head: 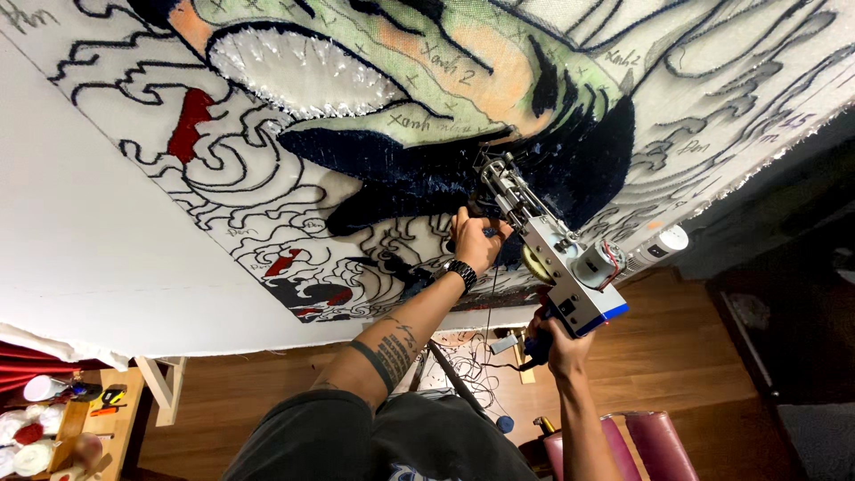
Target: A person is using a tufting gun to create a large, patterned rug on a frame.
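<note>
Rug-tufting workshop: stretched, outlined tufting cloth (134, 240), tufting gun (552, 258), yarn cones (31, 441).

Metal tufting gun (548, 254), blue-edged, tilted, tip against dark navy patch of cloth (427, 178), prob. touching.

Stretched cloth (116, 240): off-white ground, black line drawing of swirls and waves. Filled patches: dark navy tufting (401, 169) at centre, pale green and peach areas at the far side, a white toothed oval (303, 71), red shapes (190, 120) at the left and lower centre.

Tufting gun (552, 258): silver-grey metal body, blue edge at its base, yellow wheel, white cylinder on the right.

Left hand (476, 239): black wristband; forearm carries dark tattoo bands and script.

Right hand (559, 343): grips a dark blue handle.

Floor (677, 356): warm brown wood planks.

Stool (655, 441), near right: maroon cushions.

Shelf (120, 401), near left: pale wood, with white and red yarn balls (27, 441).
</note>
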